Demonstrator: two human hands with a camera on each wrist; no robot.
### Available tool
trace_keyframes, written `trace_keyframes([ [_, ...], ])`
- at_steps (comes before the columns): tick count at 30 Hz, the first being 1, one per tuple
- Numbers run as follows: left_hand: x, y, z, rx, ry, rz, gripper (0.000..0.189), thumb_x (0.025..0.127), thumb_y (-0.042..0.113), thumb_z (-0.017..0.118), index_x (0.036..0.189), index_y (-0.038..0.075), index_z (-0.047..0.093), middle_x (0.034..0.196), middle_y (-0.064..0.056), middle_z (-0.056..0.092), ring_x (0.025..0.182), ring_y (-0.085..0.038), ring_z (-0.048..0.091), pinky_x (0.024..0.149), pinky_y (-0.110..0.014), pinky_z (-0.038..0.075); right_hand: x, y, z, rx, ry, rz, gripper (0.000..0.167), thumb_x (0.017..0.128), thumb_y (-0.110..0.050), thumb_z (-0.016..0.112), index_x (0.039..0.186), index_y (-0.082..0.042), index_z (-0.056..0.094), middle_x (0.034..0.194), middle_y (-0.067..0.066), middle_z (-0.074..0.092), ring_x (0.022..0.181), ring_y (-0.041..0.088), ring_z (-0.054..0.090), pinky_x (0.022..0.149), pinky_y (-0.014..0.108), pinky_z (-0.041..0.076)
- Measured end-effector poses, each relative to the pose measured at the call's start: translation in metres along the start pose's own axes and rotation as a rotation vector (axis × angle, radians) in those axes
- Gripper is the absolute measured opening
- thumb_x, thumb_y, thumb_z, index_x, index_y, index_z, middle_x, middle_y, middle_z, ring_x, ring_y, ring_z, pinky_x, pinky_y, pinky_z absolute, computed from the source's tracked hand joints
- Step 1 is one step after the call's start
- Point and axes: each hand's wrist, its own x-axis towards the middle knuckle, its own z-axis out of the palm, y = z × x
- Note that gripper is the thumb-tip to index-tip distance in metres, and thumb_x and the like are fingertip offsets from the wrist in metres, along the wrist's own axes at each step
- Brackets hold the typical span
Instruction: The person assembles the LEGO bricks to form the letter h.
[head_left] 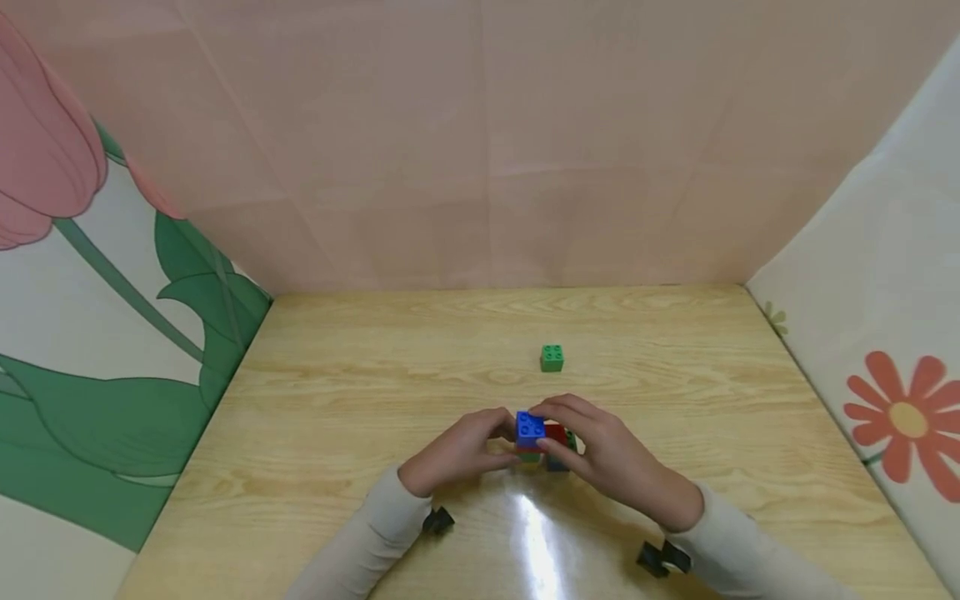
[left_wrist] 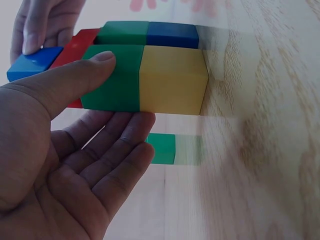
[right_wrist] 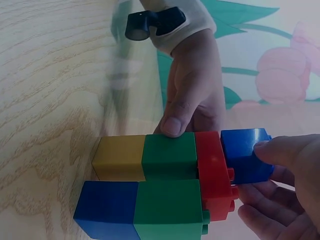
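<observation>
Two short brick columns stand side by side: a green brick on a yellow brick, and a green brick on a dark blue brick. A red brick lies across their tops, leaving some green studs bare. On the red brick sits a bright blue brick, which my right hand pinches between thumb and fingers. My left hand holds the column with the yellow brick, its thumb on the upper green brick and its fingers at the far side.
A lone green brick stands on the wooden table beyond the hands. A pink backdrop rises behind the table, with flower-printed panels at both sides. Black camera mounts sit at the wrists.
</observation>
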Motion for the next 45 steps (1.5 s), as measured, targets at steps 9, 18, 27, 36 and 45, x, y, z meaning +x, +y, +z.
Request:
trace_keyframes([
  [9,-0.0022,-0.0018,0.0038,-0.008,-0.004,0.008,0.027,0.088,0.022,0.075,0.108,0.016,0.058,0.104,0.009,0.064,0.106,-0.007,0.061,0.094,-0.026,0.050,-0.0014,-0.0021,0.0020,0.005,-0.013,0.015,0.042,0.085,-0.015,0.077,0.124,-0.013,0.063,0.120,0.000,0.060,0.103,0.015,0.062,0.081,0.030,0.057],
  [18,-0.0037,-0.0032,0.0041,-0.018,-0.010,0.015,0.025,0.088,0.022,0.074,0.107,0.017,0.057,0.103,0.010,0.063,0.106,-0.005,0.060,0.095,-0.027,0.050,-0.0014,-0.0014,0.0038,-0.013,-0.018,0.007,0.041,0.084,-0.013,0.077,0.122,-0.012,0.063,0.118,0.000,0.060,0.100,0.014,0.063,0.079,0.029,0.057],
  [27,-0.0025,-0.0043,0.0044,0.006,-0.007,0.026,0.027,0.088,0.023,0.074,0.109,0.017,0.058,0.105,0.010,0.064,0.107,-0.007,0.061,0.095,-0.025,0.049,0.0008,-0.0016,0.0024,-0.029,-0.035,-0.001,0.040,0.084,-0.014,0.077,0.122,-0.012,0.063,0.119,0.000,0.059,0.098,0.014,0.063,0.077,0.027,0.058],
  [36,-0.0005,-0.0031,0.0021,0.025,0.007,0.049,0.026,0.088,0.023,0.074,0.108,0.018,0.057,0.105,0.011,0.063,0.107,-0.005,0.060,0.094,-0.022,0.048,0.0039,-0.0023,-0.0015,-0.051,-0.033,-0.026,0.041,0.084,-0.014,0.078,0.122,-0.011,0.064,0.118,0.002,0.059,0.097,0.014,0.063,0.077,0.024,0.057],
  [45,0.0002,-0.0021,0.0021,0.018,0.009,0.038,0.025,0.088,0.023,0.073,0.107,0.018,0.056,0.105,0.011,0.063,0.109,-0.006,0.060,0.095,-0.021,0.048,0.0045,0.0015,-0.0012,-0.048,-0.044,-0.026,0.041,0.084,-0.014,0.078,0.122,-0.012,0.064,0.118,0.000,0.059,0.096,0.016,0.064,0.075,0.027,0.058],
])
